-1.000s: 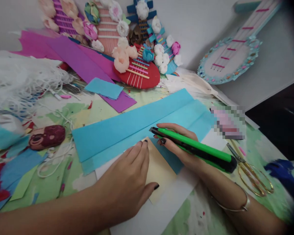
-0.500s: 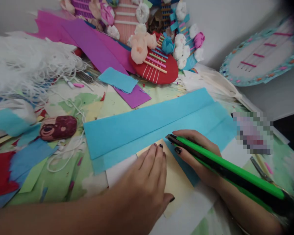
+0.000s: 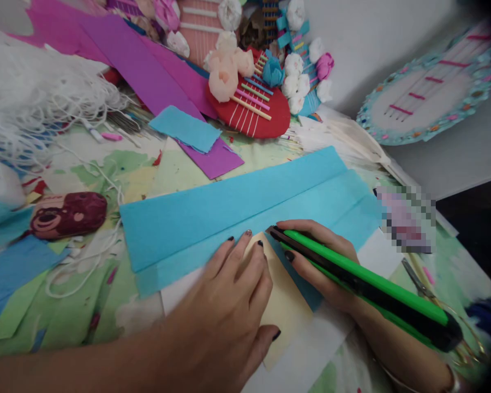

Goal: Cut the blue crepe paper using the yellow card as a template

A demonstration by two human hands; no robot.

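Observation:
My left hand (image 3: 233, 300) lies flat with its fingers spread, pressing on a cream paper piece (image 3: 288, 305) and on the blue paper beside it. My right hand (image 3: 331, 262) grips a green and black utility knife (image 3: 364, 278). The knife's blade end is at the upper corner of the cream piece, over the blue paper. That blue sheet (image 3: 229, 202) is creased in long folds and runs across the table under both hands. A white sheet (image 3: 339, 327) shows beneath the blue and cream pieces.
Scissors (image 3: 421, 284) rest to the right near a blurred-out object (image 3: 407, 218). Left are white string (image 3: 36, 103), a dark red patterned case (image 3: 69, 214) and paper scraps (image 3: 20, 273). Behind are purple card (image 3: 143, 71), a red oval craft (image 3: 253, 114) and a decorated oval (image 3: 429, 93).
My left hand's fingers have spread, with some now on the blue paper. The view has shifted, so most things appear further left. The knife stays in my right hand near the cream corner.

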